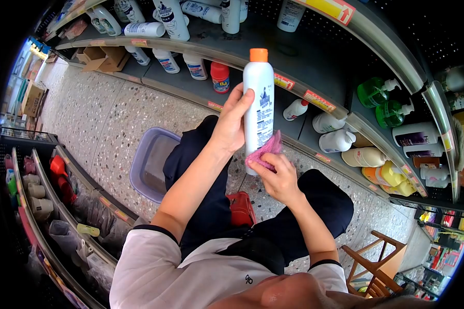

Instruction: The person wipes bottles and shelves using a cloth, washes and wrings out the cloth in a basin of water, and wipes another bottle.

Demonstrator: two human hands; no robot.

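Observation:
A tall white bottle [259,98] with an orange cap and printed label is held upright in front of me. My left hand [232,121] is wrapped round its upper left side, thumb across the front. Around the bottle's lower end is a pink cloth [267,150], pinched in the fingers of my right hand [281,177] and pressed against the bottle. The bottle's back is hidden.
Shelves [191,46] with bottles run across the top and right. A purple basin [134,170] stands on the speckled floor, left of my knee. A red item [241,208] lies between my legs. A wooden stool [379,262] is at lower right, and another shelf [62,206] at left.

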